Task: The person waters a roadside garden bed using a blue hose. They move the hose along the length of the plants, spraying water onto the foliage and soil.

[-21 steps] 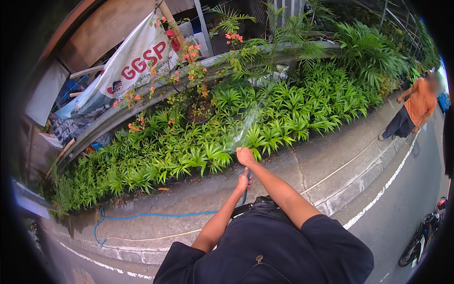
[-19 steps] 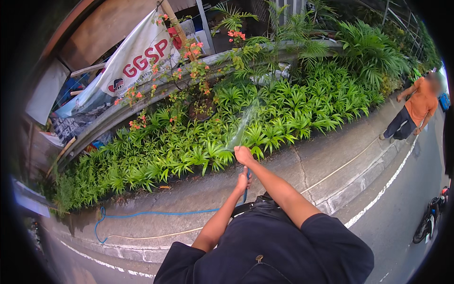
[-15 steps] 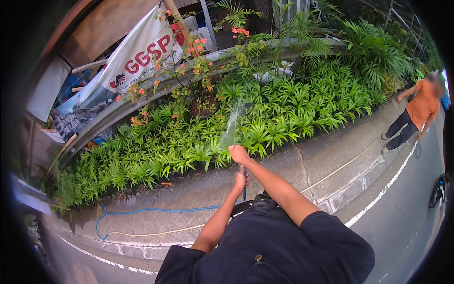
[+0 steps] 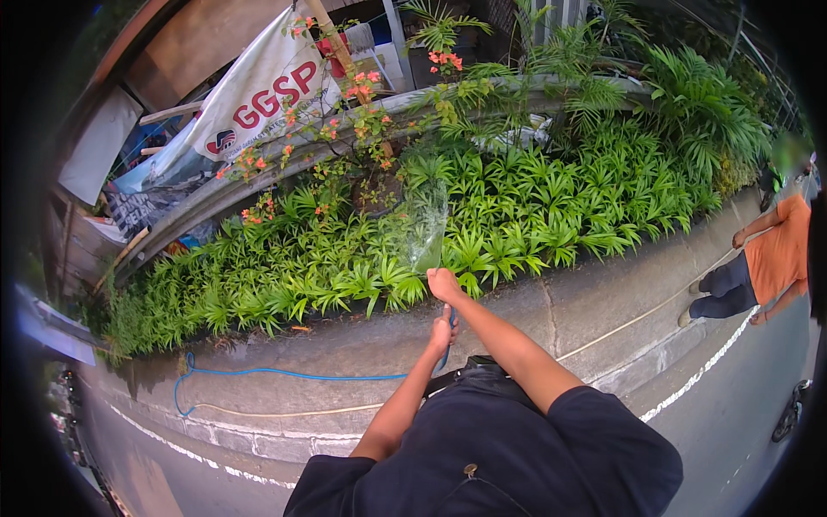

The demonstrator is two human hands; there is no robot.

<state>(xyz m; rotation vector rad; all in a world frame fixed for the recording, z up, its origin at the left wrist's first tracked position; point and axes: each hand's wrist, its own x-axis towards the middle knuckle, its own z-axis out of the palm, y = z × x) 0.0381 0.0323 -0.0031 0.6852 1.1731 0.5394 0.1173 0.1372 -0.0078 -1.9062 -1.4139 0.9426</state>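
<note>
My right hand (image 4: 444, 284) is closed at the front end of a blue hose (image 4: 297, 374), and the hose's tip is hidden by the fingers. Just below it, my left hand (image 4: 443, 333) wraps round the same hose. A fan of water (image 4: 426, 228) sprays from my right hand onto the low green leafy plants (image 4: 504, 233) in front of me. From my left hand the hose drops toward my waist, passes behind my arm, and runs left along the pavement to a loop.
A metal guardrail (image 4: 319, 159) curves behind the plants, with an orange-flowered shrub (image 4: 366, 164) and a hanging white banner (image 4: 258, 99). On the right, a person in an orange shirt (image 4: 775, 258) stands on the pavement (image 4: 508, 319) by the road. A motorcycle wheel (image 4: 788, 418) shows farther down.
The person in orange appears larger and farther right in the picture. The spray looks wider and less narrow at its base. Both hands keep their hold, shifted slightly right with the view.
</note>
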